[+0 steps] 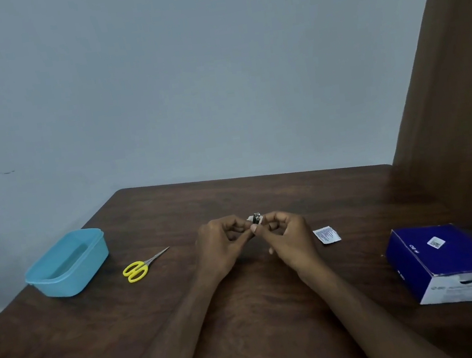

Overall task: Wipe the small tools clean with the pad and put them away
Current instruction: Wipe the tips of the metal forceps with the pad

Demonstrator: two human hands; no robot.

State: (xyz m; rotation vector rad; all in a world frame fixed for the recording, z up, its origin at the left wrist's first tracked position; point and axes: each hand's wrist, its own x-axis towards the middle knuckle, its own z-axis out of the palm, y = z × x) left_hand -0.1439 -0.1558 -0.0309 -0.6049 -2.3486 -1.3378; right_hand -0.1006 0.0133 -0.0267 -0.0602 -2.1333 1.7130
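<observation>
- Where the forearms met over the table (245, 311), left hand (222, 246) and right hand (289, 237) were pinched shut together on a small metal tool (256, 217) and white pad (259, 222); which held which, unclear.
- Tool looked light, stiff, slick; best gripped by its sides.
- Scissors (141, 267) lay left, near blue tub (67, 265): take by the yellow loops.

at frame centre, both hands, left hand (221, 240) and right hand (288, 236), pinch a small metal tool (256, 218) and white pad (259, 221) above the tabletop (259, 309).
</observation>
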